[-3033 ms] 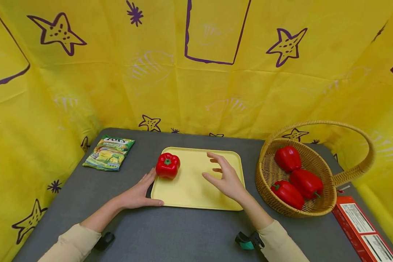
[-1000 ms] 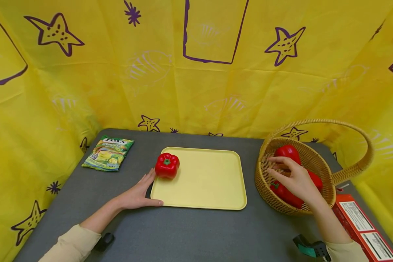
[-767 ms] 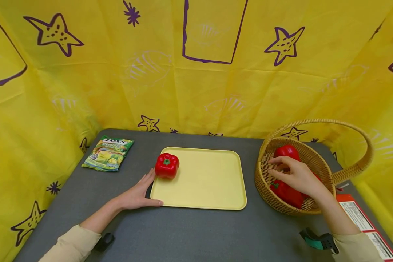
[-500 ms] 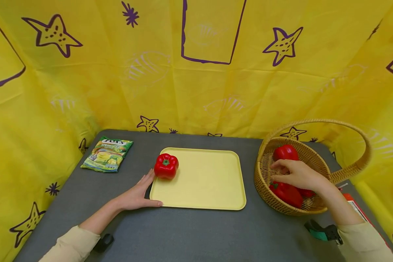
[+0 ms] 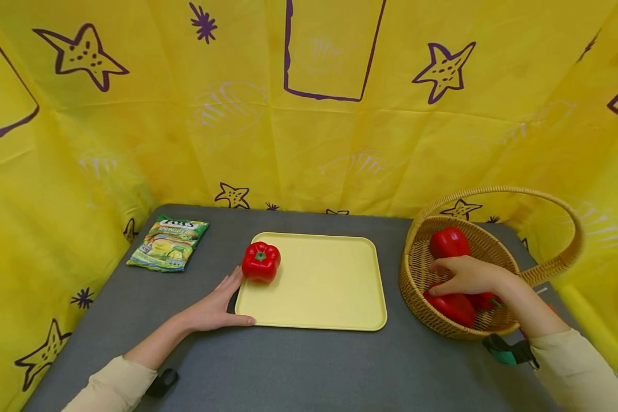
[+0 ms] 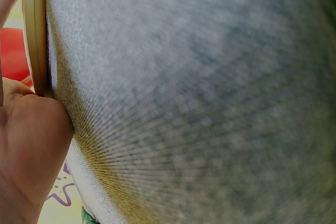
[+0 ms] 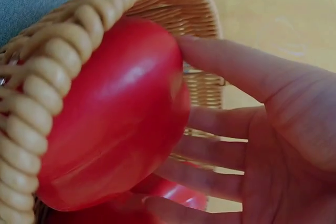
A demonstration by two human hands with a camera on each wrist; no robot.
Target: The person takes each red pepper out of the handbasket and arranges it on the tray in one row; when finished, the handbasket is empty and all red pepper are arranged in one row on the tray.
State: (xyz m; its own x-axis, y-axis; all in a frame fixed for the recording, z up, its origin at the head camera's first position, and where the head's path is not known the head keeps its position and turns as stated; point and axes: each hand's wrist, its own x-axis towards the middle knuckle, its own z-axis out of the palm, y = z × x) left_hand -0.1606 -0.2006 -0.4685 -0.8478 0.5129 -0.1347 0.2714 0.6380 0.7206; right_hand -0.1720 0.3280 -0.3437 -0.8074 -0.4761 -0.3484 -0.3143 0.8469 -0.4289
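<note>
One pale-yellow tray, rectangular, lies flat on a dark grey surface. One red bell pepper stands at the tray's left side, stem end up. Left hand: fingers straight, thumb spread, resting against the tray's left edge and near corner, fingertips just beside this pepper. One wicker basket with arched handle stands right of the tray, apart from it. Contents, three red peppers: rear pepper, front pepper, third pepper, partly hidden. Right hand: over the basket, thumb and fingers apart, thumb tip touching the front pepper; whether the fingers bear on it cannot be told. One green-and-yellow packet lies left of the tray. One yellow cloth with purple starfish hangs behind.
</note>
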